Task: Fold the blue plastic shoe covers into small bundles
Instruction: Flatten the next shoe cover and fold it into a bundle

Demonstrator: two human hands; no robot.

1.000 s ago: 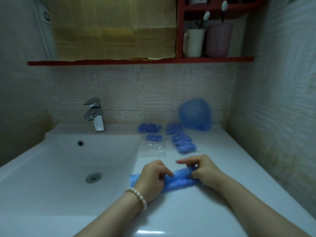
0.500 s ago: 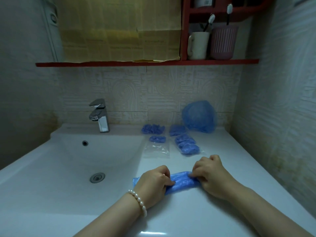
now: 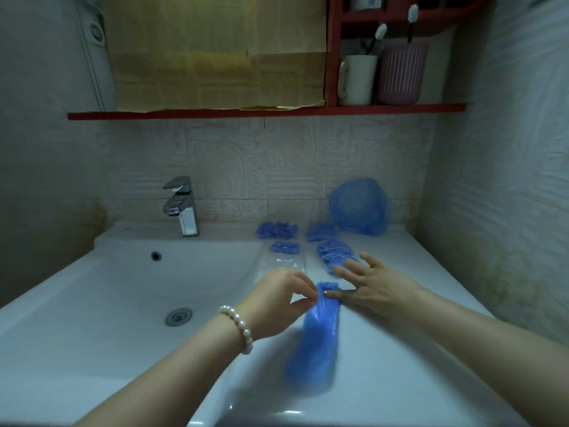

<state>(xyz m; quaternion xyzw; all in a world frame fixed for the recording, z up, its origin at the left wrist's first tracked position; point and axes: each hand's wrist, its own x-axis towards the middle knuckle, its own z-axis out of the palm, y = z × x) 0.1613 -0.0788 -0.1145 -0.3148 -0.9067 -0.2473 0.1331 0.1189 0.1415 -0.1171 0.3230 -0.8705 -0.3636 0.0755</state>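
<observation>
Pinching the far end of one long blue plastic shoe cover (image 3: 318, 334) on the white worktop (image 3: 400, 380), left hand (image 3: 281, 303); right hand (image 3: 374, 286) spread flat, thumb touching it. Four small folded blue bundles (image 3: 334, 252) lie beyond.

Blurred blue shoe cover (image 3: 317, 337) lies lengthwise on counter; folded bundles (image 3: 334, 252) behind.
</observation>
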